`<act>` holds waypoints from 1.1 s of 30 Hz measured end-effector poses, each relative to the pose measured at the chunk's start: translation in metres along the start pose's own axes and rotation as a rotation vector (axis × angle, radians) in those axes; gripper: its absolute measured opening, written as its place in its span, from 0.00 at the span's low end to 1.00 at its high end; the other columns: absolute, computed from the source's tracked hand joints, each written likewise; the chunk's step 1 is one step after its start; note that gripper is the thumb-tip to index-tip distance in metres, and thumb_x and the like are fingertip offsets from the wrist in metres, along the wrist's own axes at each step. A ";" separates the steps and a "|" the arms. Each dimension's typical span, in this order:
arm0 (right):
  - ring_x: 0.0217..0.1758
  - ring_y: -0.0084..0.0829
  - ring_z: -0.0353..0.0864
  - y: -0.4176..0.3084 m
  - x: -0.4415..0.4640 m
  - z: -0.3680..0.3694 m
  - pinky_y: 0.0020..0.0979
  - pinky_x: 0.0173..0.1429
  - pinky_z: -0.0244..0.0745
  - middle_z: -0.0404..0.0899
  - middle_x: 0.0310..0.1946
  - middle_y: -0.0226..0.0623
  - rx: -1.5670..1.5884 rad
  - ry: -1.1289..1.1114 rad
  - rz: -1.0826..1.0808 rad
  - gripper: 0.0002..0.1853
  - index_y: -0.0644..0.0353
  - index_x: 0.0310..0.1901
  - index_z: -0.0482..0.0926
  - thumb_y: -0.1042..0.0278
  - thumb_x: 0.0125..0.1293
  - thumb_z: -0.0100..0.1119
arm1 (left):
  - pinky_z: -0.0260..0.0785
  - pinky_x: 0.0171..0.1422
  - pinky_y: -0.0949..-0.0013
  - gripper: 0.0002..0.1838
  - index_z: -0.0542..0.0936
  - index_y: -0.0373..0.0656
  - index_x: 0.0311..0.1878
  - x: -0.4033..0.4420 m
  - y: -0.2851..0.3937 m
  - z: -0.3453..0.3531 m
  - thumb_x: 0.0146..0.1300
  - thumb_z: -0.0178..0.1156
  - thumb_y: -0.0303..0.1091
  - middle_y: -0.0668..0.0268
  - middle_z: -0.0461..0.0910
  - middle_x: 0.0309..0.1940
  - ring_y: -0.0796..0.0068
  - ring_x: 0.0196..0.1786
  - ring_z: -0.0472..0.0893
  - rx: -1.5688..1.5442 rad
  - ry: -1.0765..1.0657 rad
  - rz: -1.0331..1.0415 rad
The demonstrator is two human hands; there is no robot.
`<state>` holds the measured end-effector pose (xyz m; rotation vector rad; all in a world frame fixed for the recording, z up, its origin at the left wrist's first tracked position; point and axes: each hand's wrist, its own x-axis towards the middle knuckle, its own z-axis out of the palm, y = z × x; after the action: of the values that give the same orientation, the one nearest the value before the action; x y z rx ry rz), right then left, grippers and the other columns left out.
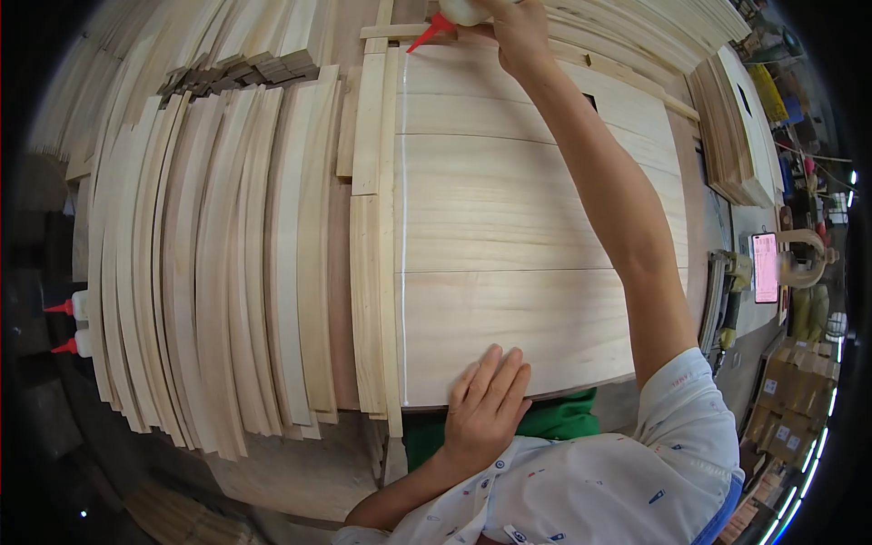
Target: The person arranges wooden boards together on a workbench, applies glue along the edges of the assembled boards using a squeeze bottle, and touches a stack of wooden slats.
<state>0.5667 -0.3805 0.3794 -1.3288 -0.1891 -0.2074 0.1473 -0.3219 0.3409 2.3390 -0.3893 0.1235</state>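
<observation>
My right hand [524, 38] reaches to the far end of a pale wooden panel [509, 204], wrapped round a white glue bottle [461, 11]. Its red nozzle [431, 32] points down at the panel's far left corner. Along the left edge runs a white line of glue [404, 227], from near the nozzle to the near end. Flat on the panel's near edge lies my left hand [486, 404], fingers stretched out, holding nothing. Two seams cross the panel from side to side. Wooden strips [365, 300] border its left side.
Many long wooden slats [213, 263] lie in rows to the left. Two more red-tipped bottles [82, 342] stand beyond them. Stacked boards [734, 127] are at the far right, with a lit phone [766, 268] and cardboard boxes [786, 400] nearer.
</observation>
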 end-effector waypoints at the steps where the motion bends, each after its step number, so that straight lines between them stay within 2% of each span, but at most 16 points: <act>1: 0.44 0.32 0.82 0.006 0.004 -0.001 0.34 0.42 0.82 0.80 0.42 0.37 0.001 0.005 0.001 0.19 0.63 0.52 0.74 0.71 0.58 0.63 | 0.57 0.67 0.56 0.26 0.78 0.41 0.55 0.000 0.000 0.000 0.50 0.69 0.35 0.60 0.73 0.62 0.57 0.67 0.68 -0.003 -0.006 -0.007; 3: 0.43 0.31 0.82 0.021 0.016 -0.004 0.32 0.44 0.80 0.80 0.41 0.36 0.049 0.005 -0.118 0.19 0.63 0.51 0.74 0.72 0.57 0.63 | 0.57 0.67 0.56 0.26 0.78 0.41 0.55 0.001 0.000 0.000 0.50 0.69 0.35 0.60 0.73 0.62 0.57 0.67 0.68 0.002 -0.008 -0.007; 6: 0.43 0.30 0.81 0.033 0.025 -0.007 0.31 0.46 0.79 0.80 0.41 0.36 0.045 -0.012 -0.172 0.19 0.63 0.50 0.74 0.74 0.56 0.63 | 0.57 0.67 0.56 0.26 0.79 0.41 0.54 0.000 0.001 0.000 0.50 0.69 0.35 0.60 0.73 0.62 0.57 0.67 0.68 0.011 -0.012 -0.012; 12: 0.42 0.32 0.81 0.015 0.009 -0.002 0.35 0.41 0.81 0.80 0.39 0.36 0.098 0.083 0.034 0.17 0.64 0.48 0.75 0.75 0.56 0.62 | 0.57 0.67 0.55 0.26 0.80 0.41 0.54 0.001 0.003 -0.001 0.49 0.69 0.35 0.60 0.73 0.62 0.57 0.67 0.68 0.019 -0.028 -0.022; 16: 0.41 0.33 0.81 0.015 0.010 -0.010 0.36 0.39 0.82 0.79 0.39 0.37 0.129 0.092 0.039 0.16 0.64 0.48 0.74 0.74 0.56 0.62 | 0.58 0.66 0.55 0.26 0.79 0.41 0.54 0.002 0.004 -0.001 0.48 0.70 0.35 0.61 0.73 0.62 0.58 0.68 0.66 0.028 -0.039 -0.029; 19: 0.42 0.33 0.81 0.022 0.015 -0.022 0.35 0.42 0.81 0.79 0.40 0.38 0.152 0.087 -0.028 0.17 0.64 0.48 0.74 0.74 0.56 0.62 | 0.58 0.66 0.54 0.27 0.79 0.41 0.54 0.002 0.005 0.000 0.48 0.71 0.35 0.61 0.73 0.62 0.57 0.68 0.66 0.039 -0.040 -0.025; 21: 0.43 0.34 0.80 0.023 0.020 -0.031 0.34 0.46 0.79 0.79 0.41 0.38 0.011 0.149 -0.166 0.19 0.65 0.49 0.74 0.74 0.55 0.63 | 0.58 0.66 0.54 0.27 0.79 0.41 0.54 0.002 0.005 -0.001 0.48 0.71 0.35 0.60 0.72 0.62 0.57 0.68 0.66 0.039 -0.042 -0.021; 24: 0.45 0.34 0.80 0.016 0.017 -0.051 0.33 0.49 0.76 0.80 0.42 0.38 0.032 0.146 -0.140 0.20 0.66 0.51 0.74 0.74 0.54 0.63 | 0.58 0.66 0.54 0.27 0.79 0.40 0.54 0.003 0.006 -0.001 0.48 0.71 0.34 0.60 0.72 0.62 0.57 0.68 0.66 0.035 -0.045 -0.019; 33: 0.45 0.33 0.81 -0.022 0.004 -0.115 0.35 0.46 0.79 0.79 0.43 0.37 -0.002 0.226 -0.067 0.21 0.63 0.53 0.73 0.72 0.56 0.63 | 0.57 0.66 0.53 0.28 0.79 0.39 0.54 0.003 0.008 0.000 0.46 0.73 0.33 0.58 0.72 0.61 0.55 0.67 0.66 0.054 -0.052 -0.010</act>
<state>0.5674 -0.4972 0.3750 -1.2915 -0.0416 -0.4122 0.1479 -0.3277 0.3469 2.4006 -0.4045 0.0693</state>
